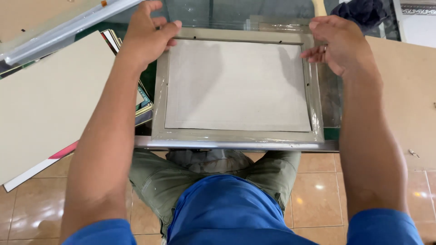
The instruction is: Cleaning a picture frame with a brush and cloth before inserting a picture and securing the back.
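- At the far left of the picture a large pale board (50, 104) lay tilted, its lower corner hanging past the table edge over the tan floor tiles (27, 213).
- Above it, in the upper left corner, a long whitish strip (68, 28) ran diagonally.
- Under the board's right edge a stack of flat coloured panels (144, 106) showed, just beside the frame.
- The left hand (147, 38) sat on the upper left corner of the picture frame (238, 136), fingers curled over the top rail and thumb pressed on it, gripping that corner.
- The grey frame, wrapped in clear plastic film, lay face down in the middle of the picture on a glass table (331, 104), its near rail along the table's metal edge (236, 145).
- A pale backing sheet (236, 86) filled the frame's opening.
- The right hand (338, 45) rested at the upper right corner, fingers bent onto the rail there, holding it lightly.
- At the right a brown board (408, 90) lay flat, with a small screw (413, 153) on it.
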